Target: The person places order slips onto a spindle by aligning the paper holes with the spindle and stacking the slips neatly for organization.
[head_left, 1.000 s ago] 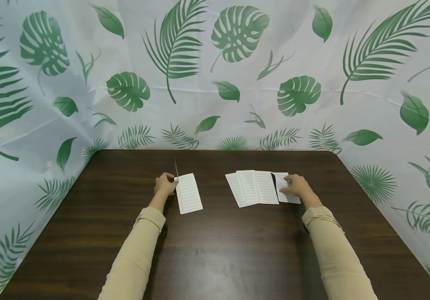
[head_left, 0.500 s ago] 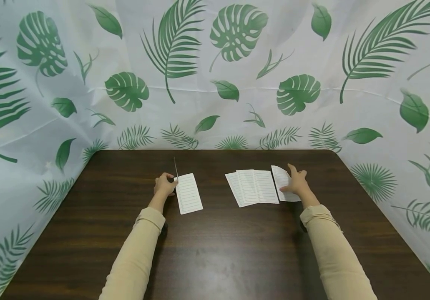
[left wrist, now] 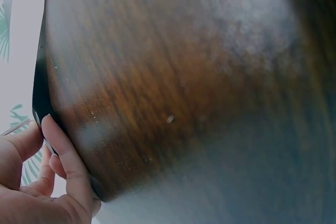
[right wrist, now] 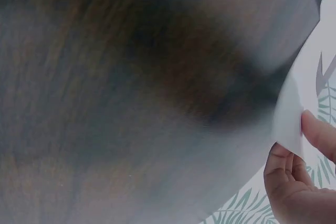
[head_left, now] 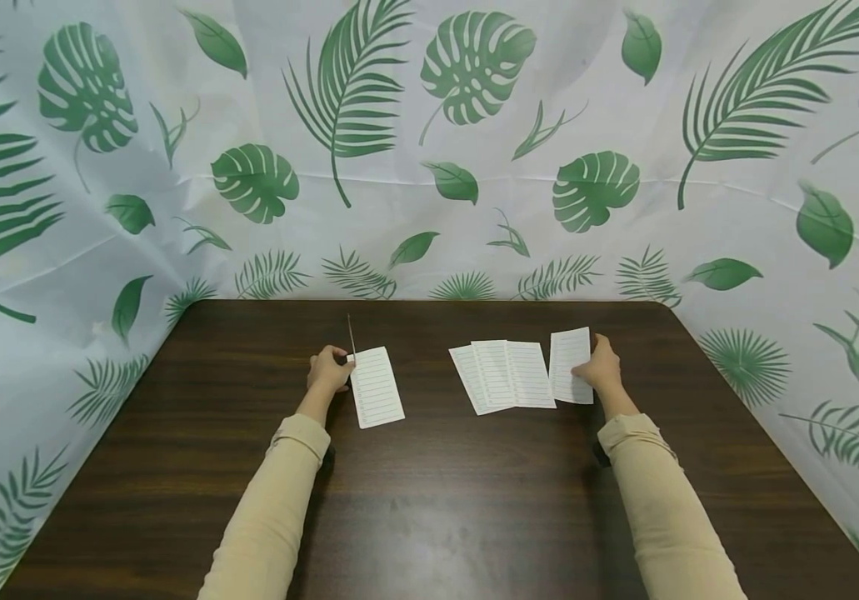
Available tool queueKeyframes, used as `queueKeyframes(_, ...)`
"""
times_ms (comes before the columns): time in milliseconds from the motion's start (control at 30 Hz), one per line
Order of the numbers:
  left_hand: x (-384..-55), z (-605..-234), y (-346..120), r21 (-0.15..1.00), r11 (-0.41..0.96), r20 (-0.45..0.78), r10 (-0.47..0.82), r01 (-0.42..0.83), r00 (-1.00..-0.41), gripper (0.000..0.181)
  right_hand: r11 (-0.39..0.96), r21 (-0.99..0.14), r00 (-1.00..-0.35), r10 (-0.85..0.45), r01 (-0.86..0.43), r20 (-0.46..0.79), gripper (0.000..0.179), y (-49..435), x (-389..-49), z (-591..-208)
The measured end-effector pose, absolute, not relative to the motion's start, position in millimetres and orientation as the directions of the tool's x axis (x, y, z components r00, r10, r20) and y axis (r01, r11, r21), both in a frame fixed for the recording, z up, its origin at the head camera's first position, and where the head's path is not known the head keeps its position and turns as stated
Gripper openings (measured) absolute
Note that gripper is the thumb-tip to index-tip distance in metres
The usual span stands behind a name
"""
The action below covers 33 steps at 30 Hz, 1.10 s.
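Observation:
My left hand (head_left: 329,371) pinches the edge of a white lined card (head_left: 377,387) at the left of the dark table. A thin upright sheet (head_left: 352,335), seen edge-on, rises from those same fingertips. Over on the right, my right hand (head_left: 600,367) pinches the right edge of another lined card (head_left: 570,365), thumb in front and fingers behind. That card is tilted up, and in the right wrist view its white sheet (right wrist: 294,103) bends slightly. Beside it, several overlapping lined cards (head_left: 504,375) lie fanned on the table.
The brown wooden table (head_left: 429,500) has rounded far corners. Behind it hangs a white cloth (head_left: 399,192) printed with green leaves, which also covers both sides. Bare wood separates the left card from the fanned ones.
My right hand has shifted its grip to the card's right edge and raised the card, so it now stands clear of the fingers. The left hand and other cards have stayed put.

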<state>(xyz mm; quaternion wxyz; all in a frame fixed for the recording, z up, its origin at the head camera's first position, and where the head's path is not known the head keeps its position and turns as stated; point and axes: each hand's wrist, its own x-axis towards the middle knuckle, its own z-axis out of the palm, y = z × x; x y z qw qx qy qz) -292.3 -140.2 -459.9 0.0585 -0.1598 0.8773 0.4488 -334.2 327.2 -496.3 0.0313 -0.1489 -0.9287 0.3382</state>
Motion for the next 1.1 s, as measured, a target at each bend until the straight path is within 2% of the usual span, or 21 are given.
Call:
queueKeyframes(67,-292,-459,-140,0.774,0.538,-0.249,-0.226,-0.334,-0.942,0.030,0.720,-0.623,-0.942,0.324,0.306,-0.090,0.082,309,-317,-470)
queueKeyframes(133,-292,-459,-139,0.776,0.533,-0.256,-0.221,-0.337,-0.941,0.030,0.736,-0.604,-0.941,0.328,0.306,-0.077,0.067,298,-303,-454)
queueKeyframes(300,-294,-458,-140,0.772,0.541,-0.261,-0.208,-0.333,-0.943,0.032,0.731,-0.598,-0.926,0.375,0.328,-0.049,0.042,281,-285,-436)
queueKeyframes(533,-295,-459,-144,0.748,0.572,-0.261,-0.215,-0.338,-0.941,0.032,0.661,-0.682,-0.900,0.436,0.312,0.011,0.038,278,-283,-433)
queueKeyframes(700,-292,-458,-143,0.755,0.558,-0.280,-0.200,-0.344,-0.939,0.032,0.647,-0.700,-0.894,0.447,0.301,0.028,0.039,282,-285,-431)
queueKeyframes(1000,-292,-456,-142,0.762,0.543,-0.291,-0.199,-0.353,-0.936,0.032,0.611,-0.734,-0.911,0.411,0.297,-0.027,0.039,278,-290,-422)
queueKeyframes(1100,-292,-456,-142,0.772,0.528,-0.295,-0.194,-0.353,-0.936,0.032,0.583,-0.748,-0.917,0.390,0.317,-0.084,0.041,285,-307,-436)
